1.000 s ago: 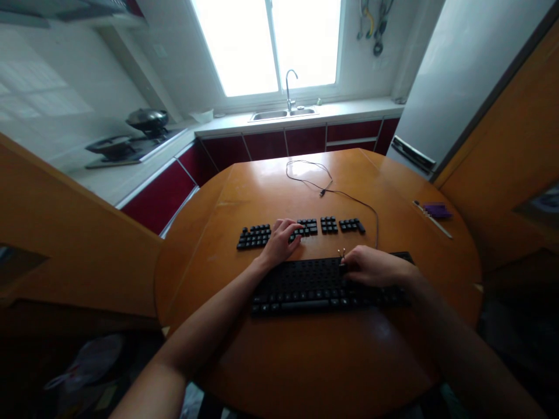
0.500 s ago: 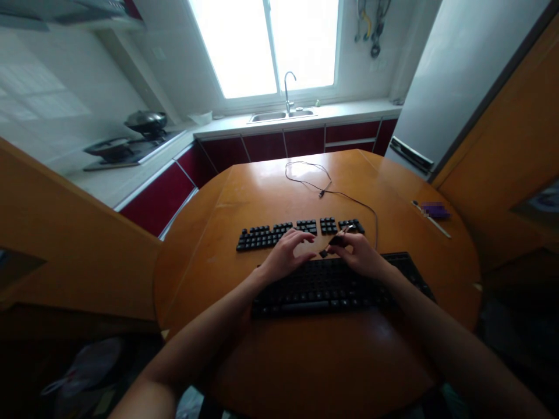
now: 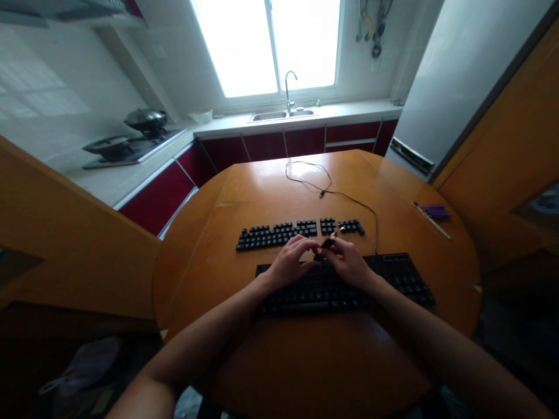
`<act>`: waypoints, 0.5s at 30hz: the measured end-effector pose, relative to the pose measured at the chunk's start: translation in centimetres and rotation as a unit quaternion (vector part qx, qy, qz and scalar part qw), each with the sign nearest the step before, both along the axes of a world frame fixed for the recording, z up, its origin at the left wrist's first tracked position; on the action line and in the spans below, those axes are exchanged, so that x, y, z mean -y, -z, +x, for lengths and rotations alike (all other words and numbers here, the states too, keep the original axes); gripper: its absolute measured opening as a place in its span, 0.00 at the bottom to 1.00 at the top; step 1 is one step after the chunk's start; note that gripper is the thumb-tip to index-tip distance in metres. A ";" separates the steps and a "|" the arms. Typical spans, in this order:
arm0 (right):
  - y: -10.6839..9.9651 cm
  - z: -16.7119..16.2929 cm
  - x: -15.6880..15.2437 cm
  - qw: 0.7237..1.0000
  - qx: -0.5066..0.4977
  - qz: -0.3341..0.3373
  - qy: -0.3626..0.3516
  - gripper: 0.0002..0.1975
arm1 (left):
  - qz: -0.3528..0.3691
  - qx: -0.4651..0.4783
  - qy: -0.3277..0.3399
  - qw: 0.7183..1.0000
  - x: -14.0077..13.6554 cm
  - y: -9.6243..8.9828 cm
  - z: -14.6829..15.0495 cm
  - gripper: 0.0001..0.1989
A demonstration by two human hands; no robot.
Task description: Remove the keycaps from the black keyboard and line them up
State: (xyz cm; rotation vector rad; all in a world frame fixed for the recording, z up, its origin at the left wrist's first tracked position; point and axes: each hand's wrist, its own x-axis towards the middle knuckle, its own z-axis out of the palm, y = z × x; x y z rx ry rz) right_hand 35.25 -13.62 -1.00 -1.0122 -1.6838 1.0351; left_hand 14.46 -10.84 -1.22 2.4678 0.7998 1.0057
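Observation:
My right hand is closed around a small black tool with thin metal wires, which looks like a keycap puller. At the tool's lower left end is a small black keycap, and the fingertips of my left hand pinch at it. Both hands hover close together over the back half of a black keyboard, which lies on the table. Behind them, loose black keycaps stand laid out in rows. My hands and forearms hide part of the keyboard.
The round wooden table carries the keyboard's thin cable, looped toward the back. At the right lie a thin white-handled brush and a purple object. Beyond are a counter with a sink and a stove with a pan.
My right hand has moved left with the puller, bringing the keycap to my left hand. My left fingers have closed in from a wide gap onto the keycap.

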 end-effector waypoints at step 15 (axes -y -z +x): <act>-0.1 -0.4 -0.2 0.996 -0.049 -0.062 0.046 0.11 | 0.034 -0.046 -0.053 0.997 -0.2 -1.0 -0.3 0.08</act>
